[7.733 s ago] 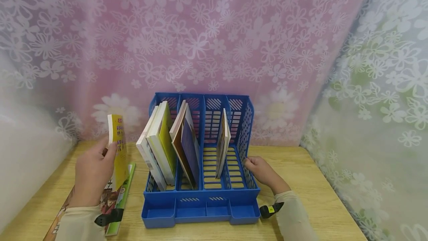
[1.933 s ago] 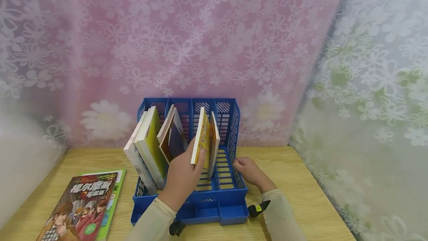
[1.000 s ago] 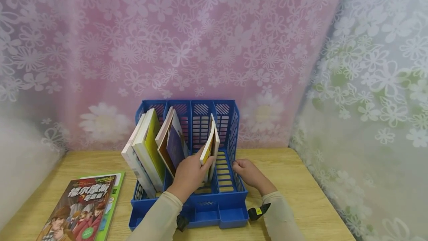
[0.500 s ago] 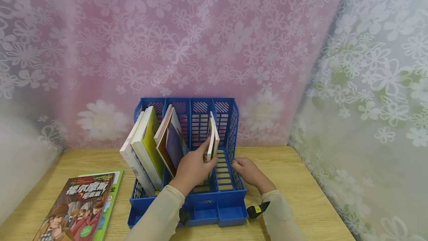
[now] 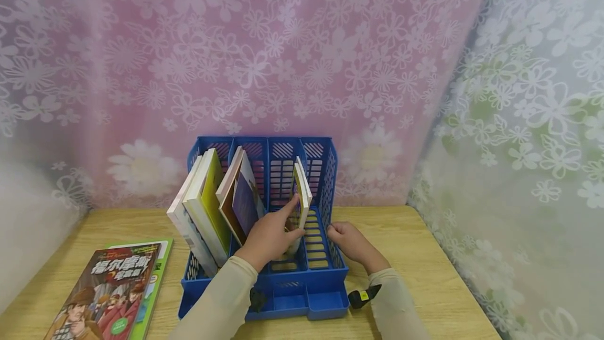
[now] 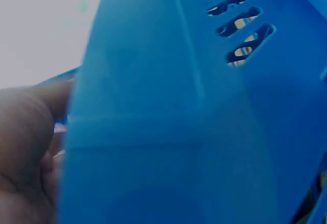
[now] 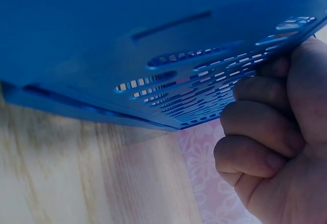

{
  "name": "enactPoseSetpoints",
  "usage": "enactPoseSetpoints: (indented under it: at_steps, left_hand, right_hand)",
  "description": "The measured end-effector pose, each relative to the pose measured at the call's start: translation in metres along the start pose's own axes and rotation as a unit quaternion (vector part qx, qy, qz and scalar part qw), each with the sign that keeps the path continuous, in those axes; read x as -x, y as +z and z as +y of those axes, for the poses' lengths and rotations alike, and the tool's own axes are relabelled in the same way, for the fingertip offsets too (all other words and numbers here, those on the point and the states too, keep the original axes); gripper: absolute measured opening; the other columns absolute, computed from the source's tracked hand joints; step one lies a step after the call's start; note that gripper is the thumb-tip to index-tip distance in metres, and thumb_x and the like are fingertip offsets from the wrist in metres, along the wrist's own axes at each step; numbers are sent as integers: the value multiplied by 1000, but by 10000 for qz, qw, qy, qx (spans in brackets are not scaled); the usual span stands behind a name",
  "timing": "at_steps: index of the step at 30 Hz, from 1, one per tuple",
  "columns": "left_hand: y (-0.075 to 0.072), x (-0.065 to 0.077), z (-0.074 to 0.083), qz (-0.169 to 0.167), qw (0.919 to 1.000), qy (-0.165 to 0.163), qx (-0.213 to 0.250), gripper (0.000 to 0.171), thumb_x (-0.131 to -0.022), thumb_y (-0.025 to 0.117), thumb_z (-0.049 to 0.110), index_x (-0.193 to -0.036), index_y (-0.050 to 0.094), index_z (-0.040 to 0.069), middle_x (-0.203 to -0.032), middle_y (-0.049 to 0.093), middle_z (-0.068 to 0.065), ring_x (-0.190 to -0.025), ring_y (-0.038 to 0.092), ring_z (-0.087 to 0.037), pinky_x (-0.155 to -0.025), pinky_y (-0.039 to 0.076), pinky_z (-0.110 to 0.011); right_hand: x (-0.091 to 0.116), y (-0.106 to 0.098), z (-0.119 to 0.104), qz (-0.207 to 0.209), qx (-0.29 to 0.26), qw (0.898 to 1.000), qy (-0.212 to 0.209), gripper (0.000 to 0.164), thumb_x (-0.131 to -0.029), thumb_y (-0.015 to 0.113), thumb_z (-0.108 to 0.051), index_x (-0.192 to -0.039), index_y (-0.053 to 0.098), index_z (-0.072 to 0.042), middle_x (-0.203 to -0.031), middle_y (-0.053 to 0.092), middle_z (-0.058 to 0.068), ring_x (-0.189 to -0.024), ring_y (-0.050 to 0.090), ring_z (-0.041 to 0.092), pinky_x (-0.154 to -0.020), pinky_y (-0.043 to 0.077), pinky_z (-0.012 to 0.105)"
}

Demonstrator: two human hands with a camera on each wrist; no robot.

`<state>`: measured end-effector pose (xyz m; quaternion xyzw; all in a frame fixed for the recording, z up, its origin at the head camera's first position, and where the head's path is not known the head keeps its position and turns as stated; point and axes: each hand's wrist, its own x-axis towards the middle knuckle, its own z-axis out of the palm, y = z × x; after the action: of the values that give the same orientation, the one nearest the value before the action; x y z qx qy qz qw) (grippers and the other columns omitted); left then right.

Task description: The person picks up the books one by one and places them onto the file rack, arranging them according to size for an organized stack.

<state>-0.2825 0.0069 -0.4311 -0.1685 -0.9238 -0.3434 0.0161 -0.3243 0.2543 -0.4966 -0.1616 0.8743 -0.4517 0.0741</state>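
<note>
Thin books, a pair [image 5: 304, 208]: standing in the third compartment from the left of a blue rack [image 5: 316, 276], tilted, tops toward the divider on their right. Left hand [image 5: 267, 236]: at the pair, index finger straight against the left cover, thumb by the front edges, remaining fingers hidden; no clenched grip shows. Right hand [image 5: 351, 240]: fingers curled, grasping the rack's right wall, apparently as a brace. Step in hand, as judged: seating the left book of the pair. Next move, as judged: free the left hand without tipping the pair, then reach for the flat books. Rack, further contents: white and yellow books [image 5: 204, 204], first compartment; brown and purple books [image 5: 240, 203], second. Bench [image 5: 410, 272], left side: illustrated book [image 5: 110, 293] lying flat over a green-edged book [image 5: 160, 272]. Behind: pink floral curtain [image 5: 264, 41].
</note>
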Motion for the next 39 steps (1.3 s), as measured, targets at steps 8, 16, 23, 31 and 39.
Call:
enactPoseSetpoints:
  at_steps: [8, 16, 23, 31, 39]
  left_hand:
    - [4, -2, -3, 416, 9984, -317, 229, 77, -99, 70, 38, -164, 28, 34, -69, 61, 7, -57, 55, -12, -52, 44, -31]
    - [6, -5, -4, 746, 9965, -238, -293, 70, -101, 67, 40, -162, 37, 26, -63, 60, 4, -52, 51, -12, -52, 42, -31]
    - [7, -1, -2, 700, 9965, -243, -393, 71, -99, 70, 30, -162, 37, 21, -60, 51, 5, -49, 46, -13, -47, 37, -30]
    - [3, 19, 9, 690, 9973, 114, -212, 73, -99, 69, 22, -162, 34, 13, -57, 51, 10, -42, 42, -10, -42, 34, -27]
    - [-32, 73, 22, 1575, 9829, 944, -108, 31, -99, 71, 24, -129, 65, 18, -68, 51, 20, -49, 42, 1, -46, 38, -22]
  right_hand:
    - [-4, 5, -4, -10, 39, 9999, -145, 40, -106, 47, -19, -67, 45, -12, -61, 37, -5, -53, 32, 12, -52, 30, 26]
    - [-3, 6, -4, 18, 23, 10000, -57, 39, -106, 47, -17, -67, 44, -12, -61, 36, -4, -54, 32, 14, -53, 30, 27]
    - [-4, 5, -4, 47, 68, 10000, -39, 41, -106, 47, -16, -66, 42, -12, -59, 34, -4, -52, 30, 13, -52, 28, 27]
    - [-1, 0, 0, 42, 96, 9999, -20, 43, -108, 46, -19, -66, 40, -12, -58, 30, -4, -50, 24, 13, -52, 27, 28]
    - [1, -1, 2, 70, 202, 9998, 50, 41, -107, 45, -17, -67, 41, -12, -59, 31, -3, -52, 26, 14, -53, 28, 28]
